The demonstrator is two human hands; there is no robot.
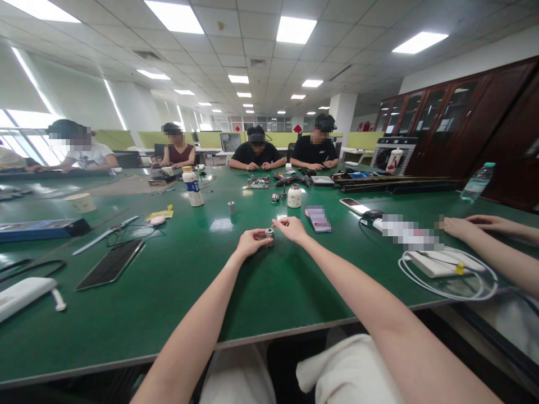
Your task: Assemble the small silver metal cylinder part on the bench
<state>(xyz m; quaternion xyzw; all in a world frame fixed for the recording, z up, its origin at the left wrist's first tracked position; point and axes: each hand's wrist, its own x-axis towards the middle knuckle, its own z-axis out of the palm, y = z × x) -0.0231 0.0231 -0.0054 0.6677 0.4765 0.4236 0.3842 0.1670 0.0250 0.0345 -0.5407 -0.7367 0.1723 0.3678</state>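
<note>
A small silver metal cylinder (270,240) with a dark opening in its top stands upright on the green table (311,275). My left hand (252,243) is closed around its left side, thumb and fingers against it. My right hand (291,229) is just to the right, its fingertips pinched close to the cylinder's top. Whatever lies between those fingertips is too small to make out. Farther off stands a similar metal cylinder (231,207). A white jar (294,196) with a metal top is behind my right hand, beside small dark metal parts (275,198).
A tablet (112,264) and a yellow item (160,215) lie left; a bottle (192,188) stands beyond. To the right are a purple packet (318,219), a phone (354,206), coiled white cable (446,292) and another person's hands (467,226). Several people sit across the table.
</note>
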